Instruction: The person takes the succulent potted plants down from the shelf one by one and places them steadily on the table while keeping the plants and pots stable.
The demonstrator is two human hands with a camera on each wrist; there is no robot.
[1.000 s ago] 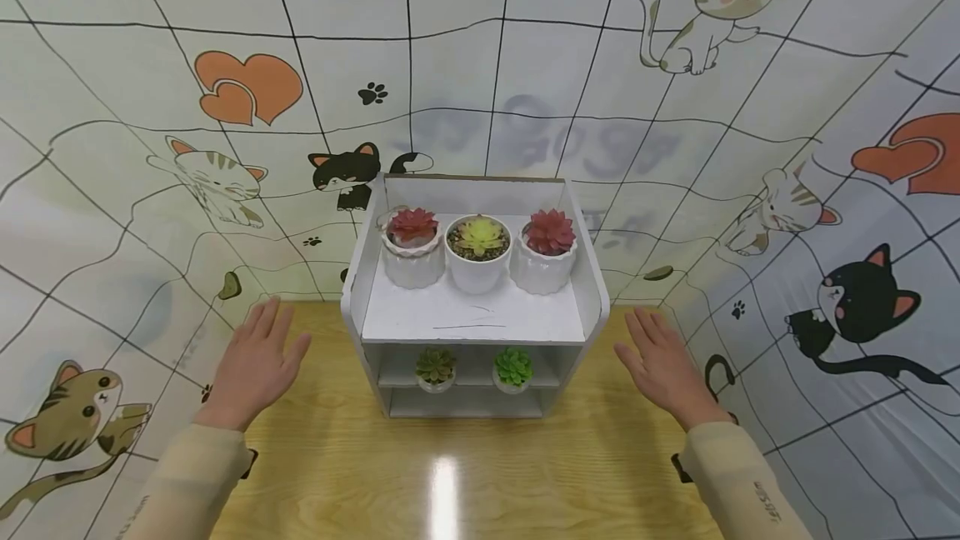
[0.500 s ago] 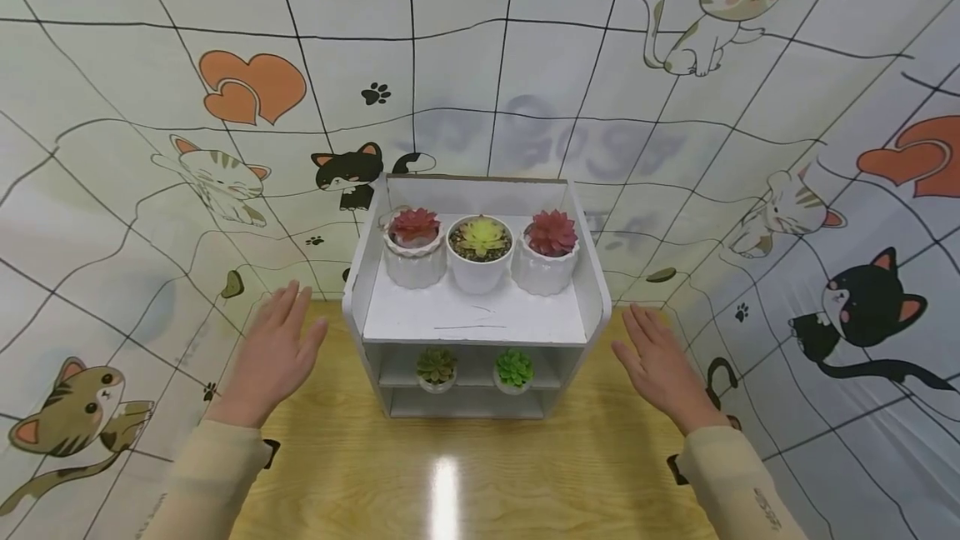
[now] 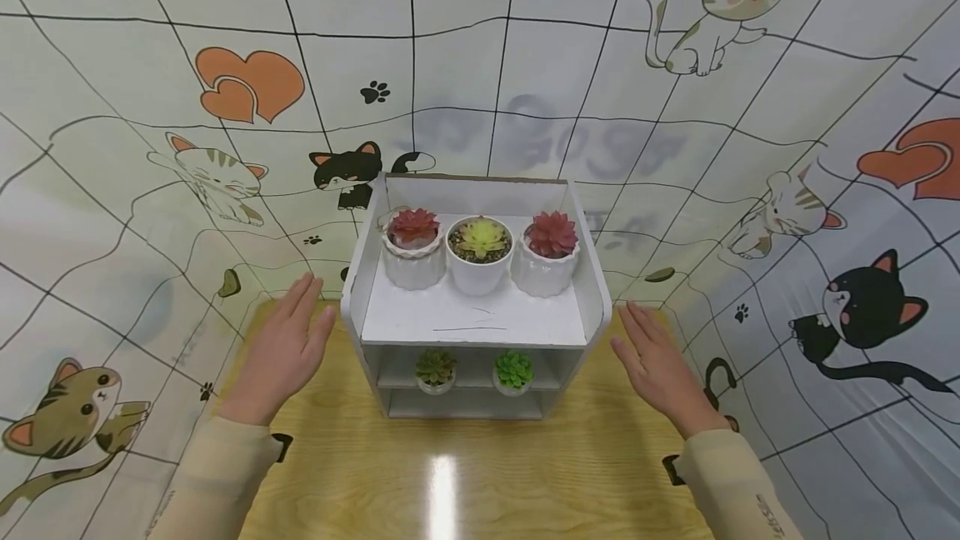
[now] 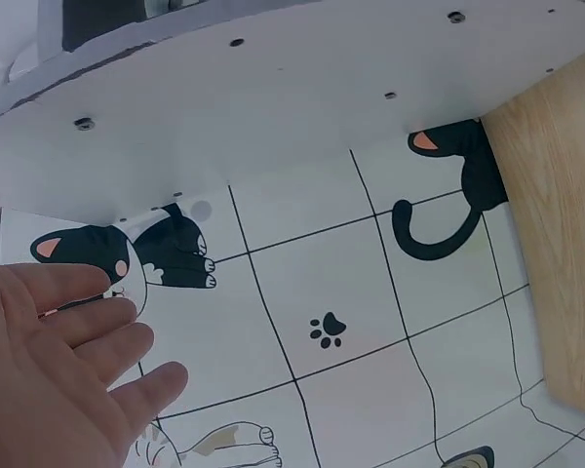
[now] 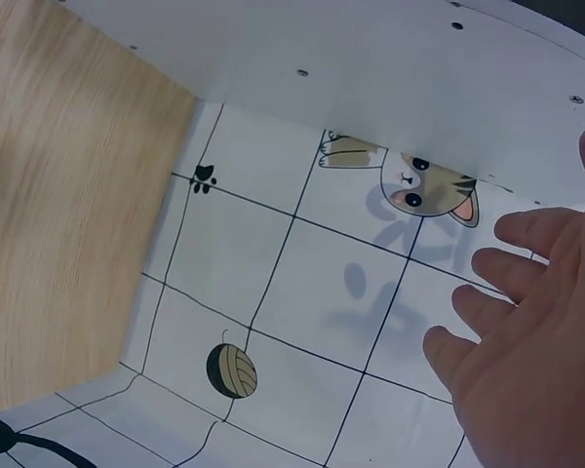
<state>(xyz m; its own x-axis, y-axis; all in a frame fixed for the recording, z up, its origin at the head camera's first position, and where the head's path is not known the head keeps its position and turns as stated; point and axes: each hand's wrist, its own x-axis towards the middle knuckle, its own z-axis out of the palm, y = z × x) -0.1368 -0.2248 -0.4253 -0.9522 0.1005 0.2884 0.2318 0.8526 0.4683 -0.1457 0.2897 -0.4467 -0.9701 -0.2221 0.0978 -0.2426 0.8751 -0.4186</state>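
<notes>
A white two-tier shelf stands between my hands. On its top are three potted succulents: a red one at left, a yellow-green one in the middle, a red one at right. Two smaller potted succulents, a dull green one and a bright green one, sit in the lower compartment. My left hand, fingers straight, is held just left of the shelf, apart from it. To the right, my right hand also has straight fingers, near the shelf's side without touching.
Beneath the shelf lies a wood-grain table. White cloth walls with cat prints enclose the back and both sides, close behind the shelf. Screw heads dot the shelf's left side panel.
My left hand has moved right and slightly up, closer to the shelf. The right hand has barely shifted. Shelf and succulents stay in place.
</notes>
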